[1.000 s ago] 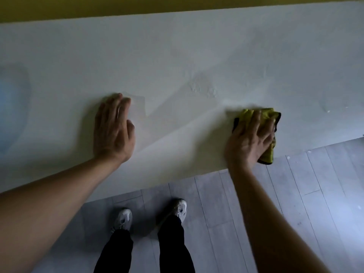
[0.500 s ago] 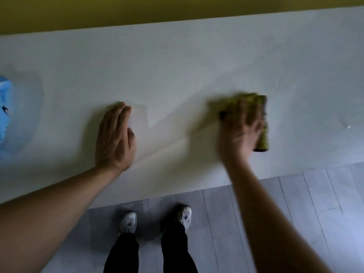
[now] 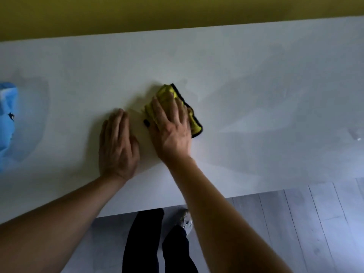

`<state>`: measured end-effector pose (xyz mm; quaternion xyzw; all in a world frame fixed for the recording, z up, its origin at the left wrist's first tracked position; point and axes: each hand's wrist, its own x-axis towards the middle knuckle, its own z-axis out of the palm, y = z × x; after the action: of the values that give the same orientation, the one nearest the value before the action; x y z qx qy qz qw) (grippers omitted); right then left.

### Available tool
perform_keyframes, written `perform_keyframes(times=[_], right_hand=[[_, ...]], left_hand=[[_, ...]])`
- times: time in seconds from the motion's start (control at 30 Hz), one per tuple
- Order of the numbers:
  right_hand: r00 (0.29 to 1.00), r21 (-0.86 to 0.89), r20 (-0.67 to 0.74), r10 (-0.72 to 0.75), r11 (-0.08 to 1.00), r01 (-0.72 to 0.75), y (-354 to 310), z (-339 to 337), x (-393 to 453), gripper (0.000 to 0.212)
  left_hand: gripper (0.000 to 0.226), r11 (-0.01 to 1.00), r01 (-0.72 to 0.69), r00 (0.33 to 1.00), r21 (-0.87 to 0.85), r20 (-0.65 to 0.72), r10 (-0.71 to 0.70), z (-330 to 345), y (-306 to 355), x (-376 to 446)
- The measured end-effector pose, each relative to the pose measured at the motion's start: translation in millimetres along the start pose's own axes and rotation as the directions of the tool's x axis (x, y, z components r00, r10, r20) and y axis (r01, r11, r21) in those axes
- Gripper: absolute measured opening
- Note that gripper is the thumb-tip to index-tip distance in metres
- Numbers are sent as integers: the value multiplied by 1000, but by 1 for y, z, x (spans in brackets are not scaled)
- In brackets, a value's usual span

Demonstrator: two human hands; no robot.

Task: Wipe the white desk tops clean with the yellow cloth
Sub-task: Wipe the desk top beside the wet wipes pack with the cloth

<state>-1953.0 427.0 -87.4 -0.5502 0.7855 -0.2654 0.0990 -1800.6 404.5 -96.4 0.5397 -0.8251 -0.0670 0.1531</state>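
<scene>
The white desk top (image 3: 256, 79) fills most of the view. A folded yellow cloth (image 3: 166, 93) with a dark edge lies on it near the middle. My right hand (image 3: 171, 125) presses flat on the cloth, fingers spread, covering most of it. My left hand (image 3: 117, 144) rests palm down on the bare desk just left of the right hand, almost touching it, holding nothing.
A blue object (image 3: 6, 119) sits on the desk at the far left edge of the view. A yellow wall (image 3: 177, 12) runs behind the desk. Grey floorboards (image 3: 305, 223) and my legs and a shoe (image 3: 186, 221) show below the desk's front edge.
My right hand slid the cloth from the desk's front right edge leftward and farther in, ending next to my left hand. The left hand stayed planted.
</scene>
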Motion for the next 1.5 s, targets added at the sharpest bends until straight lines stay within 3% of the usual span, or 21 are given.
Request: perform_keyframes(times=[0.03, 0.1, 0.23, 0.33, 0.4, 0.47, 0.53, 0.6, 0.67, 0.7, 0.77, 0.83, 0.97, 1.0, 1.07, 1.17, 1.23, 1.3, 1.4, 1.5], right_hand=[[999, -16, -26, 27, 999, -28, 17, -6, 5, 56], [972, -60, -74, 221, 972, -226, 63, -29, 20, 59], [806, -77, -247, 538, 818, -570, 147, -85, 54, 55], [690, -7, -304, 657, 723, -691, 140, -83, 68, 55], [755, -68, -246, 608, 766, -639, 104, -59, 66, 58], [899, -94, -95, 427, 895, -436, 48, -26, 59, 61], [983, -61, 22, 181, 982, -180, -5, 4, 47, 61], [998, -23, 67, 21, 1000, -20, -30, 17, 40, 59], [998, -34, 58, -31, 999, 33, -15, 16, 47, 56], [1000, -52, 29, -1, 999, 3, 3, 10, 54, 55], [980, -73, -58, 192, 978, -196, 46, -12, 76, 57], [912, -99, -134, 388, 910, -402, 89, -40, 99, 57], [758, -27, -270, 594, 782, -622, 121, -66, 125, 53], [742, -44, -285, 606, 765, -642, 111, -60, 126, 54], [813, -118, -225, 537, 814, -570, 71, -33, 123, 57], [981, -92, -57, 186, 977, -190, -10, 17, 111, 57], [999, -76, 47, -10, 997, 14, -44, 36, 105, 55], [995, -78, 75, -69, 994, 75, -35, 36, 114, 54], [987, -170, -18, 159, 972, -160, 26, 5, 141, 58], [874, -157, -183, 450, 864, -478, 93, -37, 178, 55]], left_hand=[[63, 1000, -1, 1000, -3, 4, 1, 0, 0, 0], [62, 1000, -5, 1000, 3, 13, 5, 1, 0, -1], [64, 1000, 16, 1000, 2, 25, -16, -1, 3, 1], [65, 1000, 27, 999, 14, 35, -27, -1, 4, 2], [65, 999, 35, 998, 10, 48, -35, -1, 4, 2], [64, 999, 39, 998, 10, 51, -40, -2, 4, 3], [62, 999, 33, 998, 28, 48, -34, -3, 3, 0], [60, 999, 24, 999, 34, 34, -25, -3, 2, -1], [59, 1000, 18, 999, 17, 27, -18, -5, -1, 6], [57, 1000, 15, 1000, -2, 18, -15, -5, -4, 13], [51, 1000, 9, 1000, -18, -3, -9, -5, -7, 33], [52, 1000, -1, 1000, -14, -7, 1, -4, -12, 62], [59, 1000, -9, 1000, 15, 25, 9, 4, -26, 129], [61, 1000, -4, 999, 19, 42, 3, 6, -29, 141], [64, 1000, 13, 998, 17, 55, -14, 10, -32, 154], [64, 1000, -5, 998, 2, 60, 5, 14, -36, 155], [63, 999, -13, 998, -29, 65, 15, 11, -39, 155], [60, 999, -15, 998, -41, 59, 17, 9, -37, 156], [60, 1000, 11, 998, -18, 62, -10, 7, -30, 155], [61, 999, 37, 997, -11, 74, -36, 7, -27, 155]])
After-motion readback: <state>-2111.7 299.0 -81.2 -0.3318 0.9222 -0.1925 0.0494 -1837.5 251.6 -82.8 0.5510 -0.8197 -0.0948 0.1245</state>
